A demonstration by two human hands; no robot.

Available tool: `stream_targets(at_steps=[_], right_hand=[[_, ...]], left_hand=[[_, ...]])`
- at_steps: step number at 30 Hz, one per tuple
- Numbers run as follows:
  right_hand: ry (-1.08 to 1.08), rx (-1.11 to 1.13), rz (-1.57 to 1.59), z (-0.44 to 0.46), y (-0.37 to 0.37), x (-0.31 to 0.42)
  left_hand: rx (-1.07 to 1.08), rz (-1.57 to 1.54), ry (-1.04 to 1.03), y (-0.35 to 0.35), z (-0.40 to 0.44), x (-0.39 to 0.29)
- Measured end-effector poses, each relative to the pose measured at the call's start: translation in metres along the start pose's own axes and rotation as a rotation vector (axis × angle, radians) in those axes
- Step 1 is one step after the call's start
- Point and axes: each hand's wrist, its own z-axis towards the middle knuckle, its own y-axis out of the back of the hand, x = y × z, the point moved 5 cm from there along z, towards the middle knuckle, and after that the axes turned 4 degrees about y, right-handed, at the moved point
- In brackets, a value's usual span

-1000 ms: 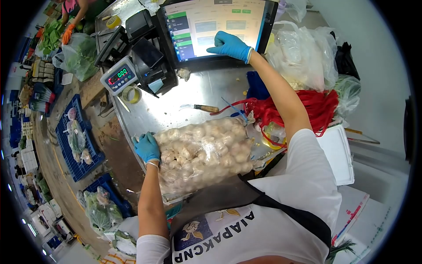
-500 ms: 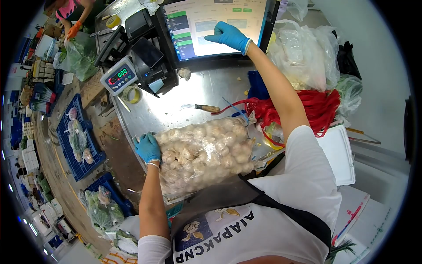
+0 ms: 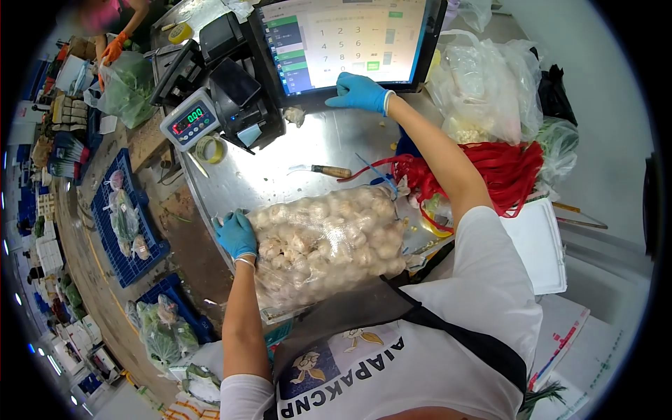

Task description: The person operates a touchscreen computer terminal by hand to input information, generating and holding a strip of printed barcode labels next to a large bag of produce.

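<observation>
A clear plastic bag of garlic bulbs [image 3: 329, 245] lies in front of me on the metal table. My left hand [image 3: 236, 234], in a blue glove, is at the bag's upper left corner with its fingers bent against the plastic. My right hand [image 3: 360, 93], gloved in blue too, is at the lower edge of the touchscreen monitor [image 3: 343, 42]. Its fingers are curled with nothing seen in them. The screen shows a number keypad. A curved knife with a wooden handle [image 3: 330, 171] lies just beyond the bag.
A scale display [image 3: 190, 120] reading 0.00 stands left of the monitor, with tape [image 3: 208, 150] close by. Red straps [image 3: 507, 171] and clear plastic bags [image 3: 483, 84] lie to the right. At the far left, a co-worker's orange-gloved hand [image 3: 114, 49] touches a bag of greens [image 3: 129, 87].
My right hand has moved down from mid-screen to the screen's lower edge. A number keypad has appeared on the display. My left hand and the garlic bag stay in place.
</observation>
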Motion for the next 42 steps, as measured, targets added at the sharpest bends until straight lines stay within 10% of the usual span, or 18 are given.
stream_targets(at_steps=[14, 22, 42], right_hand=[[-0.031, -0.405, -0.001, -0.006, 0.07, -0.02], [0.176, -0.362, 0.096, 0.019, 0.068, 0.031], [-0.117, -0.226, 0.001, -0.023, 0.032, -0.045]], left_hand=[[0.029, 0.017, -0.013, 0.001, 0.0, -0.001], [0.023, 0.029, -0.02, 0.001, 0.001, -0.002], [-0.023, 0.019, -0.067, 0.003, -0.001, -0.005]])
